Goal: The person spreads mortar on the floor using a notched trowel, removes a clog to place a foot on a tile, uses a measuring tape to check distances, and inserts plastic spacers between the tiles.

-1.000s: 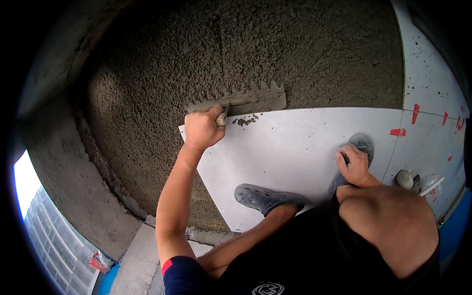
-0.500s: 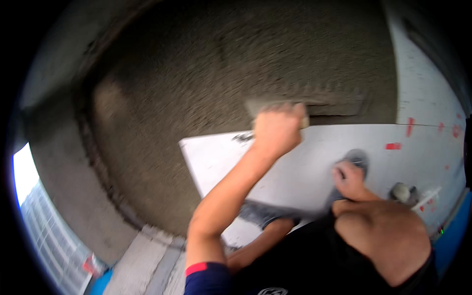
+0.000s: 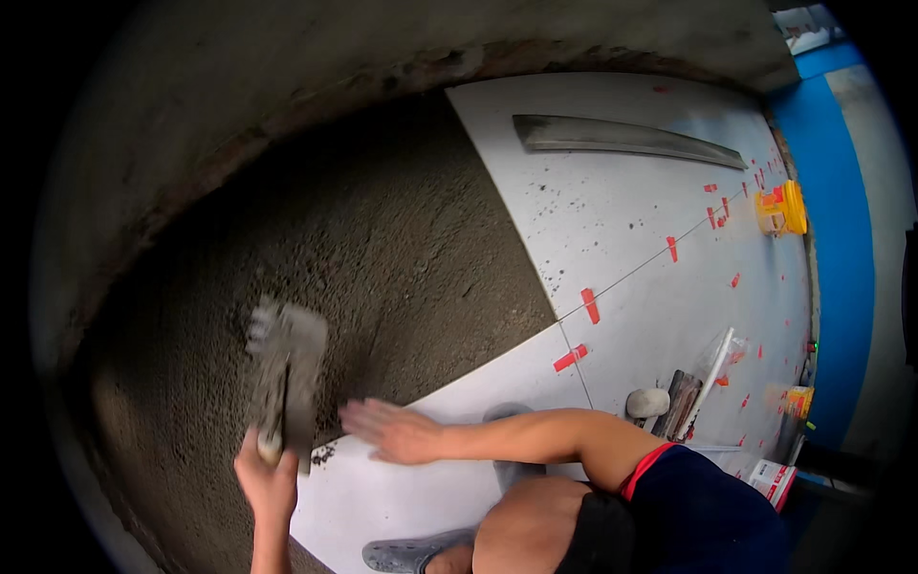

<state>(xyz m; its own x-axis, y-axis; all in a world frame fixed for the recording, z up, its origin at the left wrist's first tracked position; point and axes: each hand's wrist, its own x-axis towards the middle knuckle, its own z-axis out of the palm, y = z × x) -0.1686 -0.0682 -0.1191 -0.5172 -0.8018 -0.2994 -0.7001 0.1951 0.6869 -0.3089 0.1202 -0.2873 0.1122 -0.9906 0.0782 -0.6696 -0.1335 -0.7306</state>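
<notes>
My left hand grips the handle of a notched trowel, which is coated with grey mortar. The trowel points away from me, its toothed edge on the left, above the mortar bed. My right hand reaches across to the left with fingers stretched out, slightly blurred and holding nothing. It is over the edge of the light grey tile I am on. Close to its fingertips, some mortar crumbs lie on that edge.
A long metal straightedge lies on the far tiles, near a yellow bucket. At right are a mallet and a white stick. Red marks dot the tile joints. A rough wall borders the mortar.
The view has swung toward the right. My left hand, still holding the trowel, has turned it from sideways to pointing away. My right hand has left my knee area and reached out left.
</notes>
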